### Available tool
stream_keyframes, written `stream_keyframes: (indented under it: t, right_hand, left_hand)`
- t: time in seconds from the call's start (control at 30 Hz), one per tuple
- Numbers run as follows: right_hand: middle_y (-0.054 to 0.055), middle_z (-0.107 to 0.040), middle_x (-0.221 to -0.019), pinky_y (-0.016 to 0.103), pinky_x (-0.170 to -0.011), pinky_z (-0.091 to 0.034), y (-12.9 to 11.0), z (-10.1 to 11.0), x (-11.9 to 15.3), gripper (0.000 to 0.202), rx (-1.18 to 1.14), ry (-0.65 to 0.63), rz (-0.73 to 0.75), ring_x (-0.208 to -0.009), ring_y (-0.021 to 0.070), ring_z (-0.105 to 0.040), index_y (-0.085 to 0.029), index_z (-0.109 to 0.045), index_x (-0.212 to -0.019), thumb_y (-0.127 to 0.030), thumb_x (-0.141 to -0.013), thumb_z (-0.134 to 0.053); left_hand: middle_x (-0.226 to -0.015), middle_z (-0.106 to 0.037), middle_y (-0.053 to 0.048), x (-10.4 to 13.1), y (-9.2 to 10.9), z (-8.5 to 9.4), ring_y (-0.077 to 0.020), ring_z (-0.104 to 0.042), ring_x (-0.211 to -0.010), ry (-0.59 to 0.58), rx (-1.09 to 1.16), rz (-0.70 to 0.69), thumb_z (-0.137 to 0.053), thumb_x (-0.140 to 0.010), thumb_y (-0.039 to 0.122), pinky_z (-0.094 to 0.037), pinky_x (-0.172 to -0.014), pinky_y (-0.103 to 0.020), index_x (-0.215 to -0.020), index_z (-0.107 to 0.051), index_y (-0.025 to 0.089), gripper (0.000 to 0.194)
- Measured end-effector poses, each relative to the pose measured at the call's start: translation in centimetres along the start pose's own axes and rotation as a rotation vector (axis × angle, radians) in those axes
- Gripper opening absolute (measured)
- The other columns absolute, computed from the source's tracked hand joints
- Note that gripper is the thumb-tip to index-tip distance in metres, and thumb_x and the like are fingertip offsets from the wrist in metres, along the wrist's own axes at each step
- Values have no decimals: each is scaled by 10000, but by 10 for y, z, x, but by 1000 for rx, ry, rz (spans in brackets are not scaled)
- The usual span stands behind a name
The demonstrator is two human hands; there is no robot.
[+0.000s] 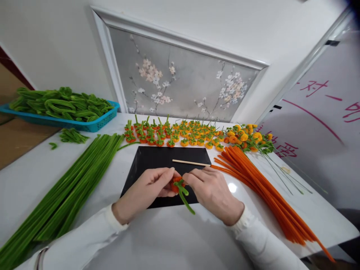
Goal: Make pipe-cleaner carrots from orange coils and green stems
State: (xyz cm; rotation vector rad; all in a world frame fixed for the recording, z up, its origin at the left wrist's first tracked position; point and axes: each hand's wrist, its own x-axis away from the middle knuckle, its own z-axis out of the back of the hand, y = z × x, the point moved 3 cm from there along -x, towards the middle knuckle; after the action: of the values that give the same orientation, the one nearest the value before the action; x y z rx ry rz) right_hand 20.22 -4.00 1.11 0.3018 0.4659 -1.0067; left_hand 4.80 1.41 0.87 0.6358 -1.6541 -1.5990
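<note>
Over a black mat (157,153), my left hand (150,183) is closed around a small orange pipe-cleaner pumpkin (175,185). Green pipe-cleaner pieces (184,193) sit on its top, and one longer end hangs down toward me. My right hand (210,191) pinches at the pumpkin's right side, by the green pieces; its fingertips are partly hidden. A thin wooden stick (191,162) lies on the mat just beyond my hands.
Green pipe cleaners (75,180) lie left, orange ones (258,187) right. Finished small orange pumpkins (150,140) and yellow ones (192,140) stand in rows behind the mat. A blue basket (97,125) of bent green pieces is back left. Yellow-orange flowers (244,135) lie back right.
</note>
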Motion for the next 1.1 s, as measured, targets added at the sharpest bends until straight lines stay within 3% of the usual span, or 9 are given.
stream_keyframes:
  t: [0.17,0.33,0.5,0.67,0.8,0.97,1.03,1.1]
  right_hand:
    - [17,-631,-781,263,-615,-354,3,-1,0,147,-170,-18,-91,-655,135,-567,-181,-561,-958,-181,-943,-415]
    - [5,-634,-817,220,-588,-381,7,-2,0,57,-413,-79,-247,-677,118,-586,-189,-529,-929,-203,-915,-476]
    - [-6,-601,-732,244,-560,-328,2,-4,-1,132,-252,-135,-194,-630,124,-557,-189,-529,-867,-219,-940,-423]
    - [14,-557,-686,307,-560,-255,-15,3,-3,160,102,-110,54,-587,146,-476,-172,-537,-792,-115,-901,-435]
    - [36,-547,-693,323,-583,-266,-26,9,-5,145,184,-88,142,-620,161,-472,-136,-563,-824,-97,-895,-443]
    - [51,-577,-703,329,-604,-305,-26,5,-5,151,148,-68,164,-651,172,-506,-117,-583,-847,-83,-890,-442]
    - [40,-600,-714,318,-616,-337,-18,1,-5,174,31,-19,117,-667,166,-533,-145,-583,-853,-107,-911,-424]
    - [28,-628,-762,284,-629,-382,-5,0,-3,184,-184,78,-26,-688,143,-568,-173,-578,-902,-122,-925,-402]
  left_hand:
    - [-896,-701,-52,-1,3,0,-190,-660,-846,-38,-105,-60,-629,-767,292,-541,-787,-297,-959,-669,161,236]
    - [-896,-713,-51,-3,0,2,-202,-676,-828,44,-128,-112,-636,-748,270,-559,-761,-298,-909,-672,163,197]
    - [-905,-713,-46,-1,-6,-1,-188,-668,-791,111,-264,-202,-595,-788,285,-556,-720,-271,-950,-678,176,213]
    - [-764,-697,-24,4,-4,-7,-154,-625,-663,117,-408,-270,-568,-781,246,-512,-592,-216,-873,-719,191,184]
    - [-691,-680,-14,4,-4,-8,-164,-612,-651,72,-384,-230,-579,-727,226,-491,-561,-206,-754,-731,187,159]
    - [-653,-666,1,0,-4,-9,-179,-618,-678,-41,-266,-122,-580,-704,207,-500,-586,-224,-751,-725,180,154]
    - [-690,-673,2,-2,-4,-10,-153,-608,-655,-52,-192,-79,-593,-707,201,-501,-596,-219,-795,-721,174,158]
    - [-742,-680,-2,-2,-4,-9,-128,-602,-641,-28,-98,-46,-614,-712,212,-511,-618,-220,-854,-712,168,178]
